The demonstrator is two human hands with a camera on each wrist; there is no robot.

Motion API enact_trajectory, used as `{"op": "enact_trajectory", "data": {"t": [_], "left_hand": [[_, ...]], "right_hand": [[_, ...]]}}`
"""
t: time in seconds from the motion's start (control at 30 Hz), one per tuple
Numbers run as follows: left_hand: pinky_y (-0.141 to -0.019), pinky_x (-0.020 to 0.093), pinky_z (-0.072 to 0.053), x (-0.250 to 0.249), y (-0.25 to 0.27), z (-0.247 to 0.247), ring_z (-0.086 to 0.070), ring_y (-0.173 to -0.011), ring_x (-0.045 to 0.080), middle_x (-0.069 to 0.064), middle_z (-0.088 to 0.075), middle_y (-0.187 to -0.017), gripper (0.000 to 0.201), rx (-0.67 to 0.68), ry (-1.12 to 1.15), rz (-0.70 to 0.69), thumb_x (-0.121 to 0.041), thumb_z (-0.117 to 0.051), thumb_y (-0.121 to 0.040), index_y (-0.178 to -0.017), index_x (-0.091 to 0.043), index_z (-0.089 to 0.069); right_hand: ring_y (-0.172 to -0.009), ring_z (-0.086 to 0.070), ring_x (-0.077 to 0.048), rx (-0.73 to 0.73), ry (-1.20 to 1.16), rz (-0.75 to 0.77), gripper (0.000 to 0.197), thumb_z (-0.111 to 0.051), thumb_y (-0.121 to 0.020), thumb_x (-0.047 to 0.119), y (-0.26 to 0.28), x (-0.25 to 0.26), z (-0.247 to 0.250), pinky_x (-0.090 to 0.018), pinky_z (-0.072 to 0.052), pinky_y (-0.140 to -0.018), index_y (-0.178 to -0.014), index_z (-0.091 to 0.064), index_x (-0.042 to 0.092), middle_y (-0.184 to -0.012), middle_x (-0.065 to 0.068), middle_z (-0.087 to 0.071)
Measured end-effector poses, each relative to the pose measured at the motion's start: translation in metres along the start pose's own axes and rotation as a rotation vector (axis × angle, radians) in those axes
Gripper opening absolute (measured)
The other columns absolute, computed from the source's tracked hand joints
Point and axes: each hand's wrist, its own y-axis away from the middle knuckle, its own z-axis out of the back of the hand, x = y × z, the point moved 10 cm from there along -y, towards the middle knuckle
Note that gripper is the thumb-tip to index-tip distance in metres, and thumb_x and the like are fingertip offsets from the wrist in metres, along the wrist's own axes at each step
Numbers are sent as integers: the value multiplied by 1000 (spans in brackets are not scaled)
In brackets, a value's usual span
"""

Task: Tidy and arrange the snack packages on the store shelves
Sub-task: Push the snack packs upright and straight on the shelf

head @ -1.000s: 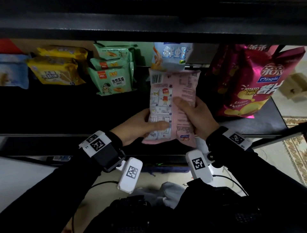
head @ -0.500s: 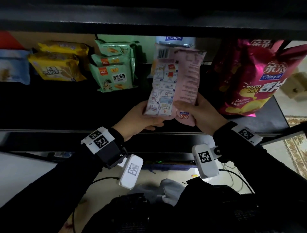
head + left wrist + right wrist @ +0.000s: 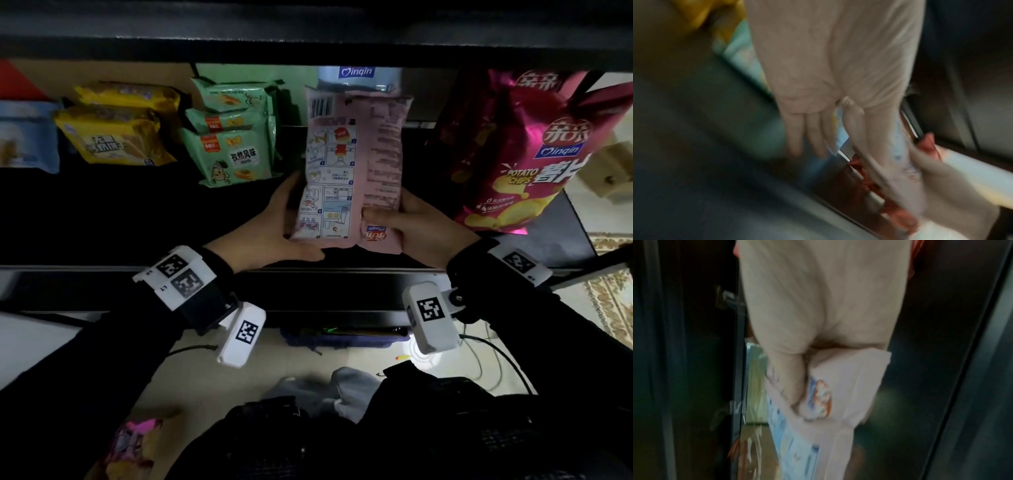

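A person's left hand (image 3: 274,226) and right hand (image 3: 421,229) pinch the lower corners of a pink snack bag (image 3: 352,164), holding it upright, back outward, just left of the magenta chip bag (image 3: 520,150), likely for shelving.

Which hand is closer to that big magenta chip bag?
Right. The right hand holds the pink packet just left of the magenta chip bag; the left hand is across the packet, farther away.

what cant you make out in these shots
- Pink bag front: faces away in the head view; only its back shows.
- Blue bag: pink bag and upper shelf hide most of it.
- Left hand fingers: behind the pink bag in the head view.
- Both wrist views: motion blur makes the print unreadable.
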Motion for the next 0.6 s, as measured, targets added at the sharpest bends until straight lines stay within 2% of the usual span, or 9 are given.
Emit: {"op": "enact_trajectory", "data": {"t": [0.07, 0.13, 0.2, 0.23, 0.3, 0.37, 0.43, 0.5, 0.6], "left_hand": [[-97, 0, -31, -9, -1, 5, -32, -122, -22, -20, -15, -148, 143, -4, -163, -49, -27, -90, -58, -139, -47, 26], [-104, 1, -17, -24, -1, 5, -9, -132, -20, -27, 8, -146, 147, -14, -331, -146, -32, -93, -53, -129, -55, 30], [-106, 0, -3, -41, 1, 2, 10, -132, -23, -28, 15, -146, 148, -9, -483, -264, -41, -93, -48, -130, -54, 29], [-108, 1, 1, -49, 2, -1, 15, -133, -21, -26, 16, -149, 148, 7, -553, -308, -47, -91, -47, -132, -55, 30], [-117, 19, 2, -56, 7, -5, 21, -141, -6, -19, 23, -154, 144, 53, -670, -345, -58, -87, -48, -135, -56, 28], [-119, 36, -1, -63, 13, -6, 21, -145, 6, -13, 25, -157, 133, 72, -720, -379, -67, -79, -55, -143, -52, 19], [-120, 38, -3, -77, 19, -7, 14, -148, 12, -5, 15, -161, 117, 43, -715, -471, -67, -73, -65, -151, -39, 2], [-121, 38, -10, -93, 26, -4, -2, -150, 19, 6, -5, -161, 95, -32, -672, -573, -54, -71, -76, -149, -25, -19], [-118, 46, -26, -113, 34, 6, -29, -144, 28, 13, -33, -150, 70, -152, -493, -679, -24, -73, -82, -140, -7, -38]], "right_hand": [[-116, -60, -20, 15, -23, -17, 63, -59, -79, 12, 2, 2, -2, -29, -52, -93, -139, -39, 13, -131, -8, -59], [-113, -62, -17, 9, -29, -9, 61, -58, -80, 14, 2, 4, -4, -26, -53, -88, -138, -40, 17, -128, -6, -61], [-115, -61, -17, -24, -42, 26, 70, -57, -80, 12, 1, 10, -3, -25, -53, -87, -144, -31, 19, -130, -6, -59], [-116, -60, -18, -37, -66, 45, 76, -57, -80, 9, 0, 13, -2, -26, -53, -87, -147, -25, 22, -131, -6, -58], [-114, -61, -17, -48, -128, 75, 80, -56, -80, 7, 1, 21, 0, -26, -54, -85, -149, -22, 28, -129, -3, -60], [-112, -62, -16, -48, -172, 90, 78, -55, -80, 9, 4, 27, -1, -27, -54, -82, -148, -23, 30, -127, -1, -62], [-111, -63, -16, -37, -184, 92, 69, -53, -82, 13, 6, 32, -2, -28, -55, -79, -144, -30, 32, -128, -1, -61], [-104, -65, -13, -24, -196, 68, 56, -53, -84, 20, 9, 35, -4, -27, -56, -74, -137, -40, 33, -121, 2, -65], [-100, -67, -16, -11, -242, 2, 50, -56, -81, 35, 14, 34, -2, -34, -57, -84, -130, -54, 21, -111, -1, -70]]}}
